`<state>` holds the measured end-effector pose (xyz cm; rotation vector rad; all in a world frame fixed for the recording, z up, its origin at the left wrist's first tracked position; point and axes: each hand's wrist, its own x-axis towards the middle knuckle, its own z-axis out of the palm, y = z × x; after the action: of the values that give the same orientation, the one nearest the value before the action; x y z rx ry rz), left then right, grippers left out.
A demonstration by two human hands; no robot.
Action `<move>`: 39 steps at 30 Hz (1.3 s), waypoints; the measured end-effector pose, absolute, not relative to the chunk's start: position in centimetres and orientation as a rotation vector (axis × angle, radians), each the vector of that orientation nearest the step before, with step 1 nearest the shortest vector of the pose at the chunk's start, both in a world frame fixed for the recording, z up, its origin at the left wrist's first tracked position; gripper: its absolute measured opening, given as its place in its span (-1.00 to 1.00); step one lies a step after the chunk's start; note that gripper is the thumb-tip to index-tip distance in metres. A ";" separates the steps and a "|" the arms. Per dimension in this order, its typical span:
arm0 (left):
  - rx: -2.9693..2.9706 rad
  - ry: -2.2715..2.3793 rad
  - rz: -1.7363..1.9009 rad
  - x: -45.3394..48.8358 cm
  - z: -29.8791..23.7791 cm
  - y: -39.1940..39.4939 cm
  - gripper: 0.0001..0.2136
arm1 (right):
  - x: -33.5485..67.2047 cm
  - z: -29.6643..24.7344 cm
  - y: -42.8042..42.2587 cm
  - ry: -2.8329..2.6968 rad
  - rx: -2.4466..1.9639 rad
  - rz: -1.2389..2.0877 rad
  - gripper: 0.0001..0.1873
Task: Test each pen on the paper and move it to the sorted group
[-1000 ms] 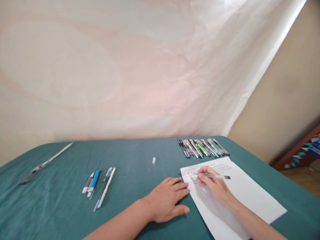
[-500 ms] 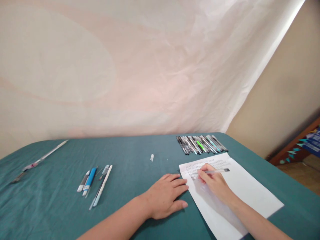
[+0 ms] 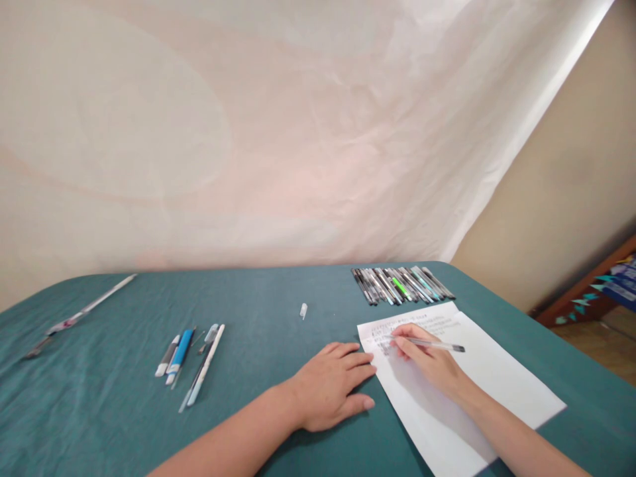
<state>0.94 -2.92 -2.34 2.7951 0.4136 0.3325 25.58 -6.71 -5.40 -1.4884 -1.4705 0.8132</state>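
Note:
My right hand (image 3: pixel 428 363) is closed on a clear pen (image 3: pixel 437 344), its tip on a white sheet of paper (image 3: pixel 497 381) near several lines of small writing at the sheet's top left. My left hand (image 3: pixel 332 385) lies flat on the teal tablecloth, fingers stretched out, fingertips touching the sheet's left edge. A small clear pen cap (image 3: pixel 303 309) lies on the cloth beyond my left hand.
A row of several pens (image 3: pixel 401 285) lies behind the paper. To the left are a few pens and a blue marker (image 3: pixel 191 358). A long thin rod (image 3: pixel 82 311) lies at the far left. A white cloth hangs behind the table (image 3: pixel 114 411).
My right hand has tilted the pen so its rear end points further right and down. The left hand has stayed flat in place. The camera view shifted slightly.

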 end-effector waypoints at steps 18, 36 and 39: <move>2.808 0.395 0.310 1.1 -2.3 -2.7 -0.57 | 25.4 -4.8 -7.1 -1.553 -1.669 0.580 -0.84; 2.797 0.417 0.305 1.2 -2.2 -2.7 -0.58 | 25.1 -5.0 -7.2 -1.575 -1.566 0.587 -0.88; 2.799 0.418 0.302 1.2 -2.3 -2.7 -0.58 | 25.2 -5.1 -7.2 -1.588 -1.565 0.589 -0.87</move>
<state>1.20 -2.72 -2.34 2.7989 0.4177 0.3015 25.24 -7.19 -5.10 -1.5648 -1.5880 0.5887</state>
